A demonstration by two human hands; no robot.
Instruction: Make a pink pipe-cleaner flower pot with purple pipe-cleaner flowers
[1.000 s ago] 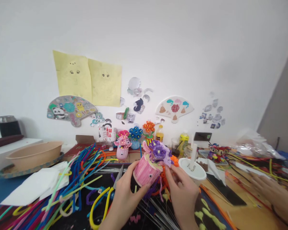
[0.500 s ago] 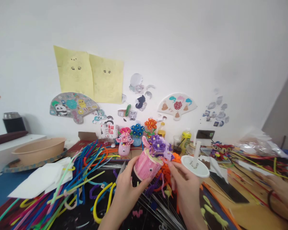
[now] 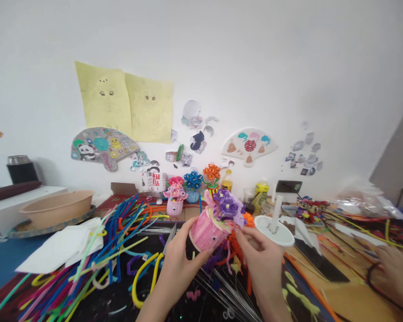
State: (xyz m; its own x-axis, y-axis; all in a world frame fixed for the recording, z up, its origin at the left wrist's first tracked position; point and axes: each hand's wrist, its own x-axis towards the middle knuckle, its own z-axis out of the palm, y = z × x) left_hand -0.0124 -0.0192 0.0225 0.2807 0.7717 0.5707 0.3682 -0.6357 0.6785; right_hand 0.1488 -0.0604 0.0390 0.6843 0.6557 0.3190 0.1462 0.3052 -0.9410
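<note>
A pink pipe-cleaner flowerpot (image 3: 208, 233) with a googly eye is tilted to the right in my left hand (image 3: 181, 259), whose fingers and thumb wrap round it. Purple and lilac pipe-cleaner flowers (image 3: 227, 203) stick out of its top, and a pink loop (image 3: 208, 197) rises from the rim. My right hand (image 3: 260, 257) pinches at the pot's right rim, on a small pink pipe-cleaner piece mostly hidden by the fingertips. Orange pipe-cleaner flowers (image 3: 237, 243) lie behind that hand.
Coloured pipe cleaners (image 3: 112, 241) heap on the left beside white paper (image 3: 62, 243). Scissors (image 3: 169, 237) and thin wires (image 3: 226, 290) lie around my hands. A white lid with a post (image 3: 282, 235) stands right. Finished flowerpots (image 3: 174, 206) line the back. Another person's hand (image 3: 394, 266) is far right.
The view has shifted slightly. The pot has turned a little in my left hand, and my right fingers stay at its rim. The other person's hand has moved slightly.
</note>
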